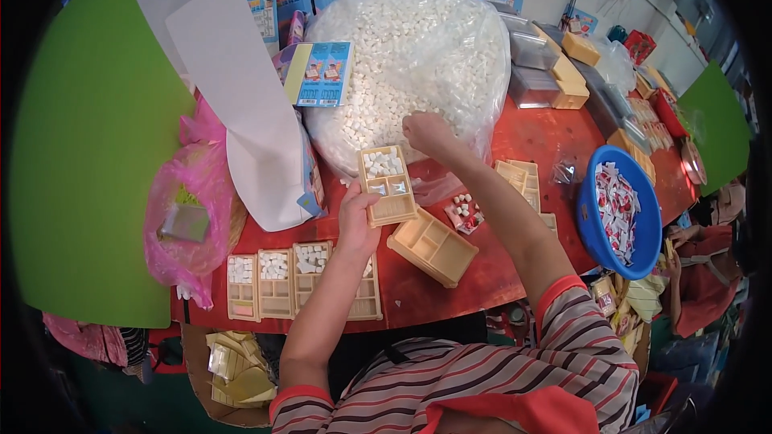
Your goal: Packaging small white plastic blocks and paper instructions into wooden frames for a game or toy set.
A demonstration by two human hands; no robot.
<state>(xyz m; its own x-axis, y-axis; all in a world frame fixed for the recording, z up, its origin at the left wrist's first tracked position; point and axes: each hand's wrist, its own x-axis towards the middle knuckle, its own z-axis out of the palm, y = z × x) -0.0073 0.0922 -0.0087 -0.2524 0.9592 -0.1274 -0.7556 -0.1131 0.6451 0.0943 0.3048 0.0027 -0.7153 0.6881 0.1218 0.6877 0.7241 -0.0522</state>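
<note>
My left hand point(355, 215) is closed on the lower left edge of a beige compartment tray point(394, 207). Small white pieces fill the tray's far compartment, a few small light items sit in the middle ones, and the near one looks bare. Over the front of a big clear plastic bag point(370, 48) of white pieces is my right hand point(432, 137), its fingers curled closed; what they hold, if anything, is hidden. Just below the held tray lies a stack of beige trays point(434, 247). Beside it is a small clear packet point(465, 213) with white and red pieces.
Several part-filled trays point(275, 283) line the table's front left edge. A blue basin point(591, 221) of small packets stands right. Further left are a pink bag point(189, 217) and a white open carton flap point(241, 96). Clear and beige boxes point(535, 60) sit behind, right.
</note>
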